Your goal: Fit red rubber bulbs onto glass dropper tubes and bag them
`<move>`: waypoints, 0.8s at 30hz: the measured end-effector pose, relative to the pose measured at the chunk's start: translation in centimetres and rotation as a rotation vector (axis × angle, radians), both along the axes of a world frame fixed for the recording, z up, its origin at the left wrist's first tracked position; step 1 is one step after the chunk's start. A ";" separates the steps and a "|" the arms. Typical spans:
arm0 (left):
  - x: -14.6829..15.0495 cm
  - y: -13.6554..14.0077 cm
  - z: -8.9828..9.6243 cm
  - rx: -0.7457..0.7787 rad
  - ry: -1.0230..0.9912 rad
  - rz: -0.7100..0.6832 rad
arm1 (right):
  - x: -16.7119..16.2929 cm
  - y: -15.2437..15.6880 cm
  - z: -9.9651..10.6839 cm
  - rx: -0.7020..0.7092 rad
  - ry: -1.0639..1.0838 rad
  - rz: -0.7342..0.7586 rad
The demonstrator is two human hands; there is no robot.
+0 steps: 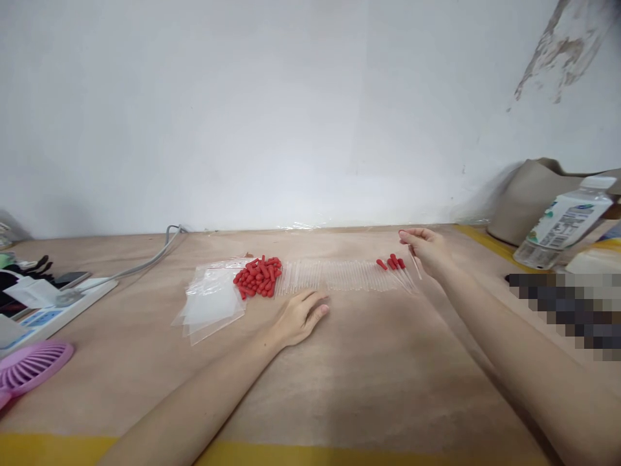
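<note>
My right hand (423, 249) is closed on a dropper, pinching it near the red bulb; its thin clear tube (417, 265) slants down below the palm. Just left of that hand lie several droppers with red bulbs (392, 261) on their upper ends. A long row of bare clear tubes (339, 276) runs side by side across the table. My left hand (301, 317) rests on the tabletop in front of the row, fingers loosely curved and apart, holding nothing. Beyond its wrist sits a heap of loose red rubber bulbs (259, 277), beside clear zip bags (213, 304).
At left are a power strip (63, 310) with a grey cable (145, 264) and a pink fan (36, 366). On the right stand a plastic bottle (563, 223) and a grey-brown container (519, 200). A white wall (291, 116) closes off the table's back edge.
</note>
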State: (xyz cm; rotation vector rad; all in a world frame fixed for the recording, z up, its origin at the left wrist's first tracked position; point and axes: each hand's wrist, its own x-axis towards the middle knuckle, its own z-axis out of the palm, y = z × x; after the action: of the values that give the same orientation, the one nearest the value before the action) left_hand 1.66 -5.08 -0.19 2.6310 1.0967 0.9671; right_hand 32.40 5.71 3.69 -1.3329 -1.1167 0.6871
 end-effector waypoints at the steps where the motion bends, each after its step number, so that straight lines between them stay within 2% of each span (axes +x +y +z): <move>1: 0.0 0.0 -0.1 -0.001 0.005 -0.003 | 0.7 0.8 -0.4 -0.013 -0.092 -0.104; 2: 0.0 0.1 -0.1 -0.004 0.010 -0.005 | 1.3 1.4 -1.0 -0.052 -0.196 -0.170; 4: 0.1 0.1 -0.1 -0.007 0.024 -0.008 | 1.9 2.3 -2.4 -0.095 -0.275 -0.216; 7: 0.1 0.2 -0.1 -0.006 0.040 -0.018 | 2.0 2.9 -4.6 -0.126 -0.342 -0.218; 10: 0.1 0.2 -0.1 -0.004 0.045 -0.024 | 2.1 3.1 -5.8 -0.133 -0.408 -0.205; 19: 0.2 0.1 0.1 -0.009 0.048 -0.031 | 2.5 2.1 -5.3 -0.173 -0.548 -0.253; 24: 0.3 0.1 0.1 0.004 0.043 -0.034 | 2.5 0.9 -5.1 -0.174 -0.604 -0.214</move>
State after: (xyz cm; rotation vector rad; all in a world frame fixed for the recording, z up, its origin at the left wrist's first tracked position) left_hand 1.92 -4.96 -0.07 2.6764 1.0560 0.9106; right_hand 34.93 6.60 -1.41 -1.8484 -1.3783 0.2227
